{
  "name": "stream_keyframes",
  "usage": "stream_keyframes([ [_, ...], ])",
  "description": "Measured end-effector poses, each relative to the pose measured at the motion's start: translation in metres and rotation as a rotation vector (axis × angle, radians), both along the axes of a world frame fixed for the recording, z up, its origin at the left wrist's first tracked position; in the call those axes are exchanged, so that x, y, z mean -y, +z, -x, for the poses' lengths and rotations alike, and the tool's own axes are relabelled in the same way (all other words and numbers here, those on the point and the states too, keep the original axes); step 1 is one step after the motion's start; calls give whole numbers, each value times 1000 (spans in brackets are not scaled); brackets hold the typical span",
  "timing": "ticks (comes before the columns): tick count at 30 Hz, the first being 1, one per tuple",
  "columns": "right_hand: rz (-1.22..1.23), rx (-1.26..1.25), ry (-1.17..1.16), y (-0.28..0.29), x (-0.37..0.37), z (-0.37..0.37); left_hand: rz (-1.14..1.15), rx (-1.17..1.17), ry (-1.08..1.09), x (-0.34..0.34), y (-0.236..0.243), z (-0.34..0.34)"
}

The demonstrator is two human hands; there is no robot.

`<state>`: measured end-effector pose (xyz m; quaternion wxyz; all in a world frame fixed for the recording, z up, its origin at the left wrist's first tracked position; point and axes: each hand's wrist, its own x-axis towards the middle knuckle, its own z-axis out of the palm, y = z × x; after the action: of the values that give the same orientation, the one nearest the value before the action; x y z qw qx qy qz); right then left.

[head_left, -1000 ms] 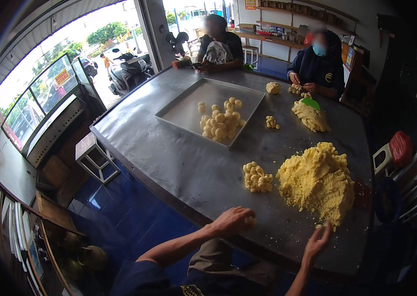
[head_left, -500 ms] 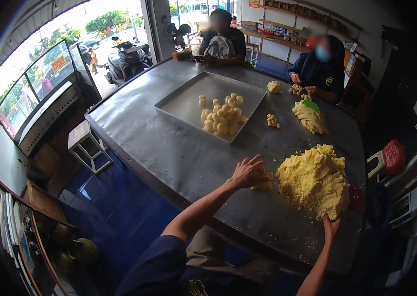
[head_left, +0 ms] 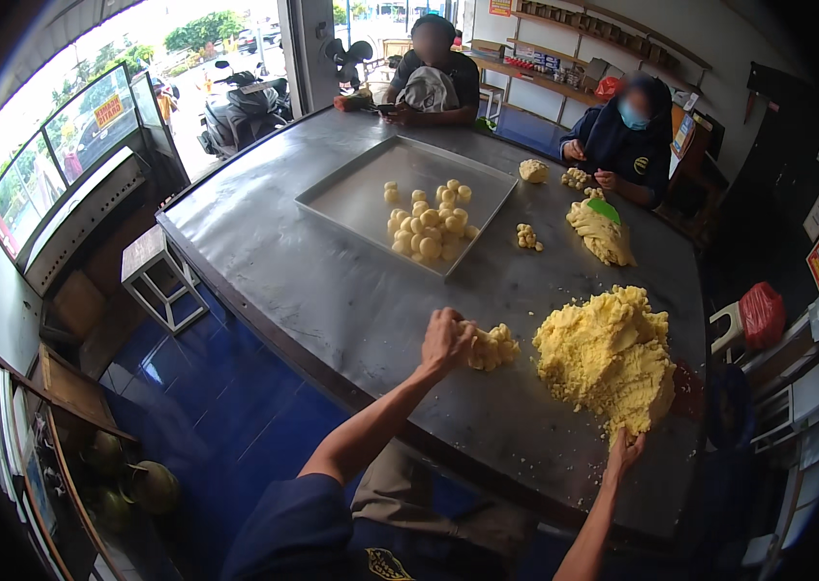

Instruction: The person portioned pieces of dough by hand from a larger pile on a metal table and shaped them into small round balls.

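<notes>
A big, crumbly mound of yellow dough (head_left: 603,353) lies on the metal-topped table in front of me, to the right. At its near edge my right hand (head_left: 627,451) is curled into the dough, with the fingertips partly hidden. Left of the mound sits a small lumpy clump of dough (head_left: 493,347), apart from it. My left hand (head_left: 446,344) has its bent fingers closed round the left end of this clump. Crumbs are scattered between the clump and the mound.
A square metal tray (head_left: 341,215) holds several dough balls (head_left: 429,228). Farther right lie a smoother dough mass (head_left: 598,234) with a green scraper (head_left: 604,210), and small dough pieces (head_left: 527,237). Two people sit across the table (head_left: 274,281). A white-framed stool (head_left: 150,259) stands left.
My left hand has moved left and its fingers have curled round the clump's left end; more of the clump shows. My right hand stays at the mound's near edge. The view has shifted slightly.
</notes>
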<state>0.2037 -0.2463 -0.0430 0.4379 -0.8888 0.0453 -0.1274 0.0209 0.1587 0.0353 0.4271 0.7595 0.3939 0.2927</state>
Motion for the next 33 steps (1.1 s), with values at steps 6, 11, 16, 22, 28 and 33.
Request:
stream_keyframes([
  [6,37,-156,146,14,-25,35,-200,-376,-102,-23,19,28],
  [11,-22,-83,206,0,12,22,-603,-526,-129,24,44,-1],
  [16,-39,55,273,1,43,-7,-779,-147,-512,34,-10,-44],
  [22,24,-326,249,44,41,-6,-502,-391,-464,22,-1,-49],
  [28,-149,36,322,14,5,13,-685,-419,-250,-23,-13,-27],
  [33,217,6,291,15,-56,56,-1028,-294,-197,-16,-3,-20],
])
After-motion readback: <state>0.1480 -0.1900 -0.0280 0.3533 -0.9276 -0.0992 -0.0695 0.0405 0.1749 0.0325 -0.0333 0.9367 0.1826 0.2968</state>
